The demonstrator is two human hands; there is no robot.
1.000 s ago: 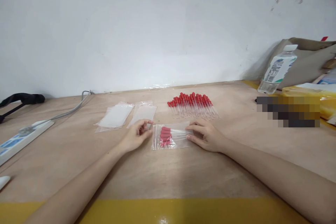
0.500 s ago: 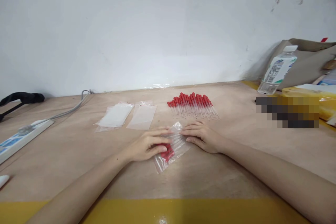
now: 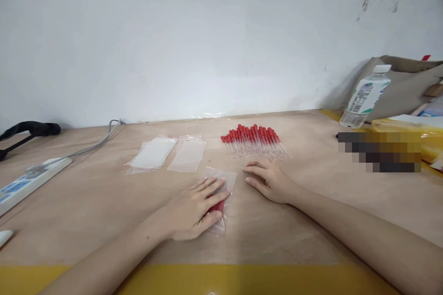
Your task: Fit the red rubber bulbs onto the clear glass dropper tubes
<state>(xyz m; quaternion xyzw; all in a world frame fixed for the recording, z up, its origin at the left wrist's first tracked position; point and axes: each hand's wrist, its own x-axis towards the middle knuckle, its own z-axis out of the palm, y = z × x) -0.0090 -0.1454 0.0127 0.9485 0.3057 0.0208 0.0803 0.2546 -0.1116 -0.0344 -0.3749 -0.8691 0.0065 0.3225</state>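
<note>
My left hand (image 3: 197, 207) lies flat, fingers spread, pressing on a small clear bag of red-bulbed droppers (image 3: 223, 189) near the table's middle. The bag now points away from me, its red bulbs partly hidden under my fingers. My right hand (image 3: 268, 179) rests on the table just to the bag's right, fingers loosely extended, apart from the bag and holding nothing. Behind it lies a row of loose red-bulbed droppers (image 3: 254, 140). Two stacks of empty clear bags (image 3: 171, 153) lie to the back left.
A white power strip (image 3: 26, 179) with a grey cable sits at the left, a black object (image 3: 27, 130) behind it. At the right stand a water bottle (image 3: 365, 96), a beige bag (image 3: 404, 85) and yellow packages (image 3: 408, 125). A yellow strip (image 3: 242, 279) edges the table front.
The filled bag was turned from lying crosswise to pointing away and slid toward me. My left hand moved onto it and flattened; my right hand let go of the bag.
</note>
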